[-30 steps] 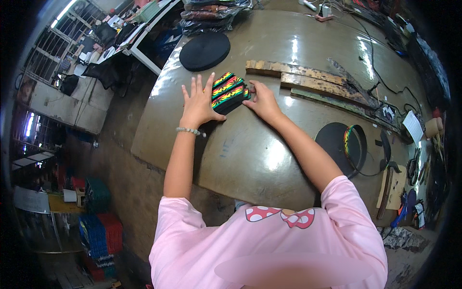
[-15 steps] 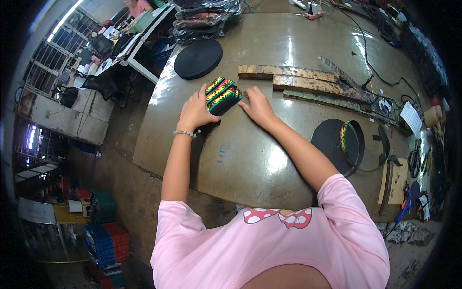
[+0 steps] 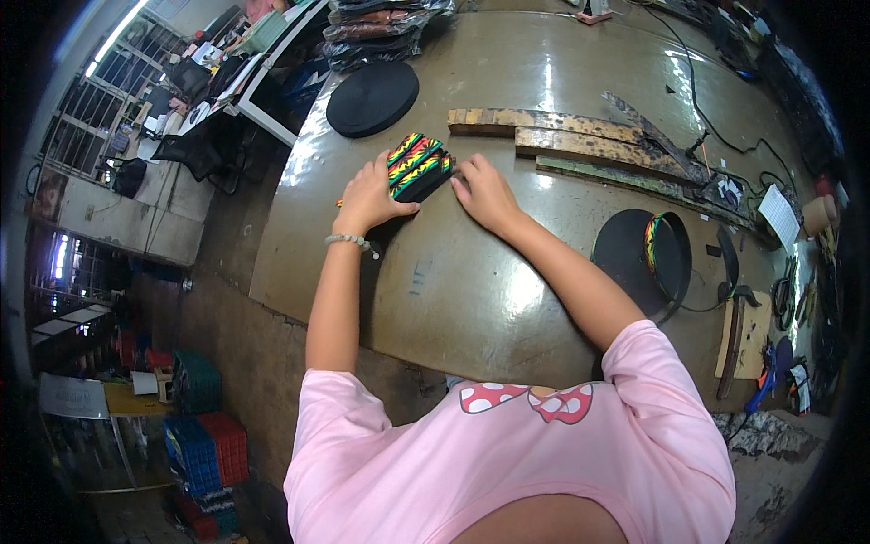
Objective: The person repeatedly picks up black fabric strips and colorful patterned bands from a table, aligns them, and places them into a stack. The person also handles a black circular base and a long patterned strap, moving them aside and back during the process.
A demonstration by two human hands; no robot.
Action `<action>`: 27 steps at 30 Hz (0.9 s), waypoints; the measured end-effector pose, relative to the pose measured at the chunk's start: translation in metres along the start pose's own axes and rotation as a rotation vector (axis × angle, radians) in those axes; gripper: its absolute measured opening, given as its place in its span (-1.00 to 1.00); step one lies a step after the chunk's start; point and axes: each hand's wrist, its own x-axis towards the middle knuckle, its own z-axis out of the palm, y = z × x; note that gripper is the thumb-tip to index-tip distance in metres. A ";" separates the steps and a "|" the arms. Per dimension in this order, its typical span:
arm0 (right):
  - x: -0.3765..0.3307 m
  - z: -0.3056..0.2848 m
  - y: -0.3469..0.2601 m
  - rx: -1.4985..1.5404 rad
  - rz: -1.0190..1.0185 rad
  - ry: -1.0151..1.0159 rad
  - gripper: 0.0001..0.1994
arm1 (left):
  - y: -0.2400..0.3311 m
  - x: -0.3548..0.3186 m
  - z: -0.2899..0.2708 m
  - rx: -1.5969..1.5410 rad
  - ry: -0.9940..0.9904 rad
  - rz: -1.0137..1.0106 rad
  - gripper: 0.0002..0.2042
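Brown tabletop (image 3: 471, 317) with blue handwriting (image 3: 415, 279), left hand (image 3: 367, 195) cupped around patterned bands (image 3: 419, 170), right hand (image 3: 489, 196) loosely curled alongside

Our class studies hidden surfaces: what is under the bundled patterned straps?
Brown table shows around the straps; the spot beneath is covered, and the left hand hides part of them.
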 end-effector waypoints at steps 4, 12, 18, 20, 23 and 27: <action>-0.001 0.003 0.007 -0.008 -0.056 -0.016 -0.85 | 0.000 0.001 0.003 0.037 -0.028 -0.033 0.10; -0.020 -0.058 -0.046 -0.221 0.098 -0.495 -0.67 | 0.024 -0.002 -0.024 0.151 0.113 0.127 0.14; -0.101 -0.246 -0.054 -0.775 0.418 -0.155 -0.64 | 0.122 -0.023 -0.027 -0.553 0.226 0.320 -0.58; -0.111 -0.254 -0.040 -0.915 0.550 -0.139 -0.66 | 0.167 -0.028 -0.014 -0.709 0.094 0.391 -0.75; -0.100 -0.231 -0.011 -0.876 0.416 -0.139 -0.69 | 0.223 -0.036 -0.008 -0.783 0.065 0.516 -0.80; -0.075 -0.205 0.012 -0.853 0.367 -0.201 -0.67 | 0.256 -0.059 -0.018 -0.907 0.157 0.702 -0.82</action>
